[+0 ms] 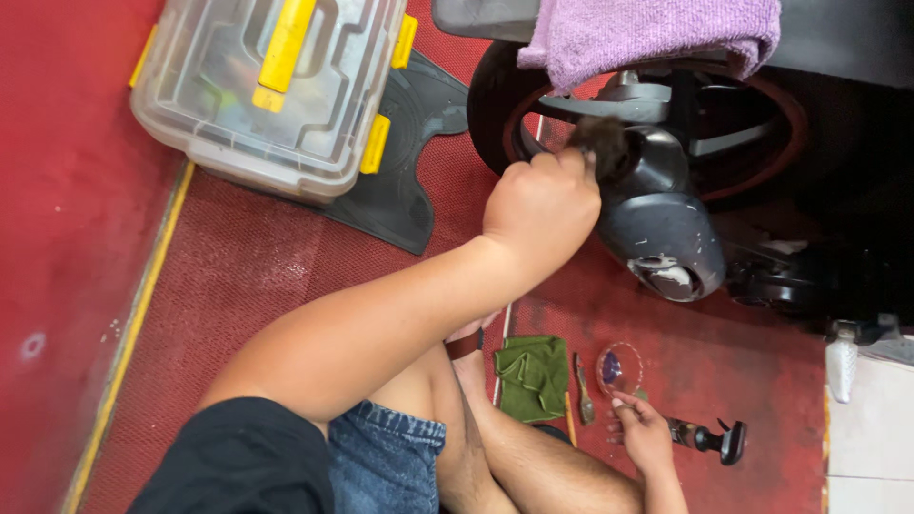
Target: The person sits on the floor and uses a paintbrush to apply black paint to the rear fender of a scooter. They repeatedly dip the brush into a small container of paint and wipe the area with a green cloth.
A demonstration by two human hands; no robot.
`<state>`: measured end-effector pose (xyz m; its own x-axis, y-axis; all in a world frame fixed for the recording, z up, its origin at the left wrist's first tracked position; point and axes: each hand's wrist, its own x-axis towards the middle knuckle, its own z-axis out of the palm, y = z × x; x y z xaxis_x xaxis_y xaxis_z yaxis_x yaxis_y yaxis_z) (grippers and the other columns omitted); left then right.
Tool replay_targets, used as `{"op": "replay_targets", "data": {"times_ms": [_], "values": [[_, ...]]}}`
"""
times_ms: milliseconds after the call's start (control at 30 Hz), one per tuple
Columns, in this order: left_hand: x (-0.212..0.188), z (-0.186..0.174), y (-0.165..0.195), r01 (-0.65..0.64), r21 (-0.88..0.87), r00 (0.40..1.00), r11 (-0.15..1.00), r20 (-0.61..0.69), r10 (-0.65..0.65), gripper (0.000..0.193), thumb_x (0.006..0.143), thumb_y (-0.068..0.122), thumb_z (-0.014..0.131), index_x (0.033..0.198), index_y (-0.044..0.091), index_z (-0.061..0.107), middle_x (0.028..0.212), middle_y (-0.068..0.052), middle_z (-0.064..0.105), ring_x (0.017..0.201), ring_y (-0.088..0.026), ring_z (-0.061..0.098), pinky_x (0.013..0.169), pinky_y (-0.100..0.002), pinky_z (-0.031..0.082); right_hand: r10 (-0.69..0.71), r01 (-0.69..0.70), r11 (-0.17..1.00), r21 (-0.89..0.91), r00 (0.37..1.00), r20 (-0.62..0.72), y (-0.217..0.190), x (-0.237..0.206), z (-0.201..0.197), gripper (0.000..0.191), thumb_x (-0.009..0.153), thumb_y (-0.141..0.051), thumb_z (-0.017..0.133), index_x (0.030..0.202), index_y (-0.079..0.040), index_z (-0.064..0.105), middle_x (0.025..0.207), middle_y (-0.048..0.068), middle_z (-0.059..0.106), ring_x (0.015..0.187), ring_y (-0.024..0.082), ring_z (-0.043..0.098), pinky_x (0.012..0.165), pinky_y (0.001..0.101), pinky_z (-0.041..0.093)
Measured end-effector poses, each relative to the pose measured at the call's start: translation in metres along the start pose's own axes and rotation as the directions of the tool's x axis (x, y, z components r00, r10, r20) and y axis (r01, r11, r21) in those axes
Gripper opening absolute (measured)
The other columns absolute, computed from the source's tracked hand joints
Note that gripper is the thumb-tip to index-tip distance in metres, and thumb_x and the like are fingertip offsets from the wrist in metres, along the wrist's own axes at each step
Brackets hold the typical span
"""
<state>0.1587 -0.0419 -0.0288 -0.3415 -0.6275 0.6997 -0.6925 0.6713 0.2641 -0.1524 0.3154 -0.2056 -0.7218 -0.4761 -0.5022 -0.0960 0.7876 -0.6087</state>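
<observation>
My left hand (pixel 541 205) is closed around a brush with a dark bristle head (pixel 600 141). The bristles press against the black hub of a scooter wheel (pixel 666 157), whose tyre (pixel 490 105) has a red rim stripe. Just below the hub sits the black muffler (pixel 666 238). My right hand (pixel 643 433) rests low on the red floor with its fingers spread. Its fingertips are at the near edge of a small clear bowl (pixel 619 369) holding something purple.
A clear plastic box with yellow latches (pixel 271 86) stands at the far left, partly on a black rubber mat (pixel 400 190). A purple towel (pixel 647 33) drapes over the scooter. A folded green cloth (pixel 533 376), a small brush (pixel 583 390) and a black spray trigger (pixel 714 440) lie by my legs.
</observation>
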Motion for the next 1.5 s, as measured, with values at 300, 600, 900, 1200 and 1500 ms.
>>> {"op": "replay_targets", "data": {"times_ms": [300,600,900,1200,1500], "values": [[0.013,0.002,-0.004,-0.063,-0.066,0.993,0.996,-0.101,0.057,0.010,0.083,0.017,0.068,0.080,0.011,0.075,0.075,-0.004,0.064,0.065,-0.021,0.066,0.052,-0.035,0.051,-0.007,0.007,1.000,0.023,1.000,0.005,0.012,0.010,-0.002,0.031,0.098,-0.013,0.062,0.126,-0.001,0.069,0.089,0.010,0.070,0.070,0.016,0.064,0.058,0.0328,0.056],[0.011,0.002,-0.005,-0.110,-0.114,0.994,0.987,-0.026,0.108,0.006,0.076,0.017,0.069,0.075,0.012,0.073,0.075,-0.004,0.065,0.066,-0.021,0.067,0.054,-0.037,0.052,-0.018,0.018,1.000,-0.020,1.000,0.002,0.020,0.012,-0.003,0.031,0.097,-0.013,0.064,0.125,0.000,0.069,0.088,0.010,0.073,0.069,0.017,0.065,0.057,0.0325,0.056],[-0.004,0.001,-0.011,-0.044,-0.099,0.977,0.994,0.206,0.063,0.007,0.074,0.019,0.068,0.070,0.014,0.073,0.076,-0.005,0.068,0.068,-0.021,0.070,0.053,-0.037,0.054,-0.024,0.024,0.999,-0.047,1.000,0.000,0.018,0.012,-0.001,0.032,0.097,-0.015,0.064,0.125,-0.001,0.069,0.087,0.010,0.071,0.069,0.017,0.065,0.056,0.0326,0.056],[0.001,-0.005,-0.019,0.002,-0.134,0.999,0.991,0.034,0.003,0.009,0.080,0.017,0.067,0.084,0.013,0.074,0.077,-0.005,0.068,0.067,-0.023,0.070,0.051,-0.037,0.054,-0.025,0.025,0.999,-0.028,1.000,0.019,0.017,0.011,0.002,0.031,0.096,-0.013,0.064,0.124,0.000,0.069,0.085,0.009,0.070,0.066,0.017,0.064,0.054,0.0326,0.055],[-0.006,-0.030,-0.043,-0.114,-0.246,0.980,0.963,0.130,0.149,0.014,0.088,0.017,0.067,0.098,0.015,0.076,0.079,-0.006,0.066,0.067,-0.024,0.069,0.054,-0.039,0.053,-0.045,0.046,0.997,-0.054,0.999,0.007,0.017,0.014,-0.001,0.030,0.095,-0.015,0.066,0.122,-0.003,0.072,0.083,0.008,0.071,0.065,0.016,0.063,0.055,0.0316,0.054]]}}
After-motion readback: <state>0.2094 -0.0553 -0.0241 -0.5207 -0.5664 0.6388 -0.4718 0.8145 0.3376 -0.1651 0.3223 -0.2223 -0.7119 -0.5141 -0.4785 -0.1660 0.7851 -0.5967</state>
